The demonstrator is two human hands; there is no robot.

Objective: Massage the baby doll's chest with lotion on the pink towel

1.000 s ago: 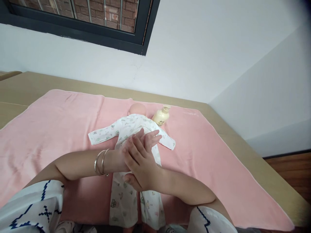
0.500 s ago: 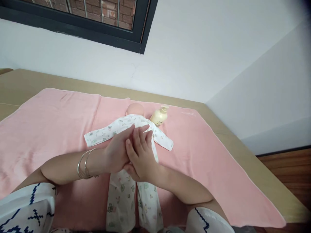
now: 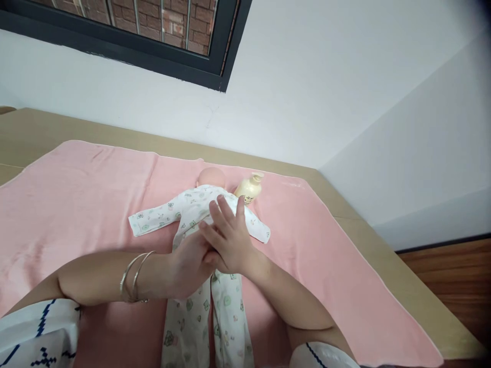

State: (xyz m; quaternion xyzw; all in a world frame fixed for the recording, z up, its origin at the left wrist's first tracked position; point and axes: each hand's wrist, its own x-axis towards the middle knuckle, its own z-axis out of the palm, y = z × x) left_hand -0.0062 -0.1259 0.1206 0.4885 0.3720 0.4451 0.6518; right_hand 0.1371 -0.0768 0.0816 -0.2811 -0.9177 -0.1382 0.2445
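Observation:
My left hand (image 3: 188, 268) and my right hand (image 3: 232, 237) press together over the torso of a baby doll (image 3: 210, 177), palm against palm. The right hand lies on top with its fingers spread, its back towards me. Behind it, the left hand's fingers are mostly hidden, so their pose is unclear. The doll lies on its back or front, I cannot tell which, in a white printed romper (image 3: 230, 312) with sleeves stretched out. Beside its head and shoulder, a cream pump bottle (image 3: 249, 188) leans at a tilt. No object shows between my hands.
A pink blanket (image 3: 97, 199) covers much of the pale tabletop (image 3: 337, 204). At the back rises a white wall (image 3: 291, 92) with a dark-framed window (image 3: 153, 59). Brown wood (image 3: 448, 276) shows beyond the right edge.
My right hand's fingers have spread and slid up over the left hand. The left hand has turned and sits slightly lower, its fingertips now out of sight. The view has shifted slightly.

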